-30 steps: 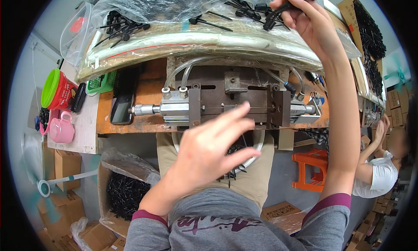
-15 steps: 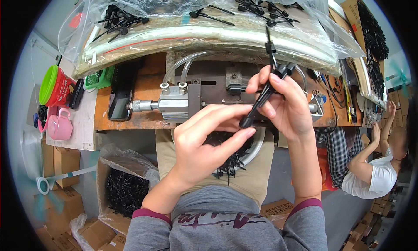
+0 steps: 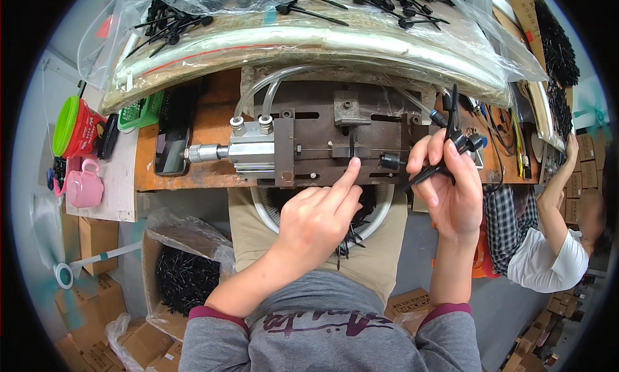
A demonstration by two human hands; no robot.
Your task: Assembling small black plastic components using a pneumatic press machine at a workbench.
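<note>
My left hand (image 3: pixel 319 220) reaches over the metal fixture (image 3: pixel 380 107) with its index finger stretched out and the other fingers curled. That fingertip touches the lower end of a thin black strip (image 3: pixel 352 145), which stands in the small block at the fixture's middle. To the right, my right hand (image 3: pixel 451 185) is closed round several black cable ties (image 3: pixel 429 173) with blocky heads. Their stems and heads stick out between the fingers, one pointing up. On the fixture's left sits a silver air cylinder (image 3: pixel 251 146) with clear hoses.
Under plastic film, more black ties (image 3: pixel 171 30) lie on the shelf above. A round container (image 3: pixel 377 227) of ties rests in my lap, and a carton (image 3: pixel 187 278) of them stands at lower left. A pink cup (image 3: pixel 85 186) is on the left. Another person (image 3: pixel 548 256) sits at right.
My hands have parted. The left has come away from the ties and put its index finger on the strip in the fixture; the right has moved right and down with the ties.
</note>
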